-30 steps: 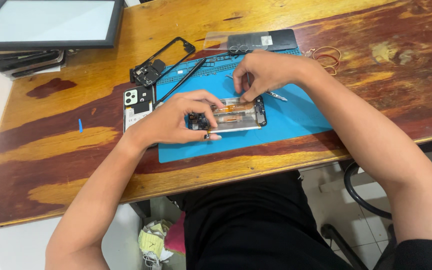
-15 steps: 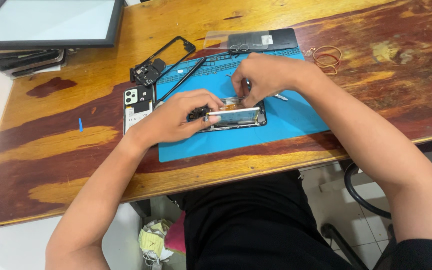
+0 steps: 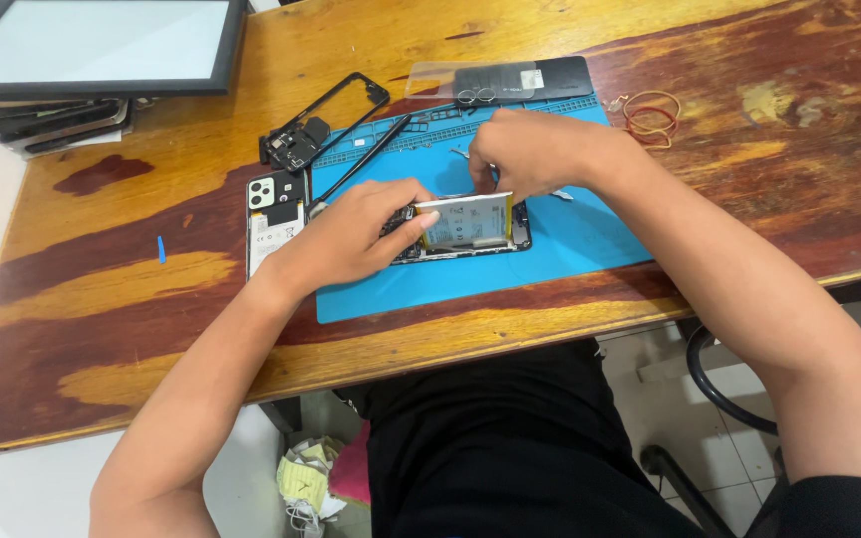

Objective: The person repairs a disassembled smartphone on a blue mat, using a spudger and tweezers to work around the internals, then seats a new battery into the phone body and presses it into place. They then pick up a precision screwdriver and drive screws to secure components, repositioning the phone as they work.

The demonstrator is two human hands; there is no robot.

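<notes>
On the blue mat (image 3: 570, 254), which lies on the wooden table (image 3: 132, 289), an opened phone (image 3: 465, 242) rests near the mat's middle. A pale battery (image 3: 465, 221) stands tilted up out of the phone, its far edge raised. The left hand (image 3: 351, 234) lies at the phone's left end, thumb tip touching the battery's left edge, the other fingers curled on the phone's end; its grip is partly closed, pressing rather than enclosing. The right hand (image 3: 530, 154) is just behind the phone, fingers bent down and pinching the battery's raised far edge, so this grip is closed on the battery.

Left of the mat, touching its edge, lies a back cover (image 3: 273, 221) with camera holes. Behind that cover sits a black frame (image 3: 321, 122). A thin black tool (image 3: 366, 159) runs slantwise across the mat's far left corner. At the mat's far edge lies a dark panel (image 3: 525, 80) under clear film. Right of the mat, apart from it, are rubber bands (image 3: 650, 112). A large framed screen (image 3: 92, 45) lies well left of the mat, at the table's far corner.
</notes>
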